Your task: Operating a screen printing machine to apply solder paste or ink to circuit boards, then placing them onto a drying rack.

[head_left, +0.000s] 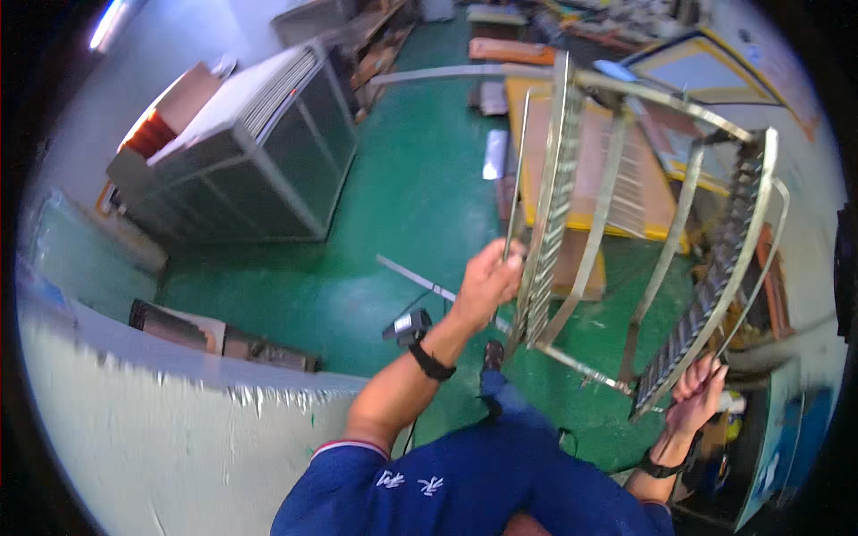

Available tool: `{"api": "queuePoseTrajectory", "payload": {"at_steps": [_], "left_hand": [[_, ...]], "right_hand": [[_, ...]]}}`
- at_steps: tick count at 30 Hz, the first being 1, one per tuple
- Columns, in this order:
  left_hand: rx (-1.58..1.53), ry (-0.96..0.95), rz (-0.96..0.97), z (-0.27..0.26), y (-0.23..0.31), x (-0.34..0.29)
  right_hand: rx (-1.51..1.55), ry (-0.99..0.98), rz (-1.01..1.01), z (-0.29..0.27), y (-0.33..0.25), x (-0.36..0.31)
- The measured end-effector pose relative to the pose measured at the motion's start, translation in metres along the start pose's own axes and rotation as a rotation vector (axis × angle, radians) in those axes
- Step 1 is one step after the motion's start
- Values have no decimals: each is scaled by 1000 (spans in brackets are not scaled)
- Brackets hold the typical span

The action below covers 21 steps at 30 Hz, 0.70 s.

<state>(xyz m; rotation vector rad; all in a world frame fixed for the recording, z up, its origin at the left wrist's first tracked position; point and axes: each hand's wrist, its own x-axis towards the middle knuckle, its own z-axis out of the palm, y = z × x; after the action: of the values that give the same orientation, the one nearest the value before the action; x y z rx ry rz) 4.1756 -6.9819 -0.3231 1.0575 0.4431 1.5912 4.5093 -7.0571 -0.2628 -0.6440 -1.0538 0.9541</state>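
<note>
A metal slotted rack is raised in front of me, tilted, with toothed side walls and several crossbars joining them. My left hand is closed around the lower part of the thin rod handle on its left side. At the lower right, my right hand grips the near end of the bent rod handle on the other side. The rack hangs above the green floor between my two hands. Nothing shows between its slots except the things behind it.
A grey box-like cabinet with stacked sheets stands at the left. Yellow-edged panels lie beyond the rack. A long pale strip crosses the green floor. A worn pale surface borders my lower left.
</note>
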Motion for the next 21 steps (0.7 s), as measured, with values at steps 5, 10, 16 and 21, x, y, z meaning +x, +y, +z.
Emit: {"api": "queuePoseTrajectory", "payload": {"at_steps": [5,10,16,21], "left_hand": [[36,103,65,17,1,-45],[-16,219,-32,22,-13,-91],[28,305,-79,36,-40,-59],[-12,272,-124,30,-21,10]], "right_hand": [[93,-182,73,-21,-4,3],[167,-213,184,-29,-18,4],[38,-282,96,-56,-8,44],[-37,-193,212,-69,-26,48]]}}
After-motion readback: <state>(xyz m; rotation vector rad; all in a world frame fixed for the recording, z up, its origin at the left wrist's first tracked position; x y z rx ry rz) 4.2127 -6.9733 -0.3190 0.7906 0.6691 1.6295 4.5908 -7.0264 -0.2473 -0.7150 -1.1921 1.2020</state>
